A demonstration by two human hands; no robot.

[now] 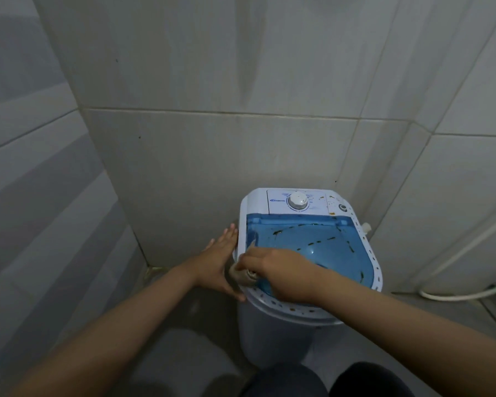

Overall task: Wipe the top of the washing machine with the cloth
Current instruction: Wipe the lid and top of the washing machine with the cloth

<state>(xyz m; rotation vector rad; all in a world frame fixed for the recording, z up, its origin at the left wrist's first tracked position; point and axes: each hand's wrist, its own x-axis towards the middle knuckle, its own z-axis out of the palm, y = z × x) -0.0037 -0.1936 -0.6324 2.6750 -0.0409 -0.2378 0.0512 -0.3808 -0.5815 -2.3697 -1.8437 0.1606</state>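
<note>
1. Looking down through the head camera, a small white plastic washing machine [272, 333] with a translucent blue lid [321, 247] stands in a corner of grey tiled walls [212, 153].
2. The right hand [281, 270] reaches across the near left part of the machine top, its fingers curled closed around a bunched beige cloth [242, 277]; the cloth sits pressed on the white rim at the near left corner, where the rim meets the blue lid.
3. The left hand [219, 260] is spread flat and open, holding nothing, its palm laid against the left outer side of the machine, apparently steadying it.
4. Brown specks and streaks show across the blue lid, mostly on its middle and right side, and more brown spots lie on the white control panel beside the round white dial [297, 201] and along the perforated rim [298, 309].
5. Judged from this, the wiping is at an early stage: the cloth is working only the near left corner, and the lid's centre, the right edge, the near rim and the panel at the back are left to do.
6. A white hose [453, 296] lies on the floor at the right, well apart from the hands.
</note>
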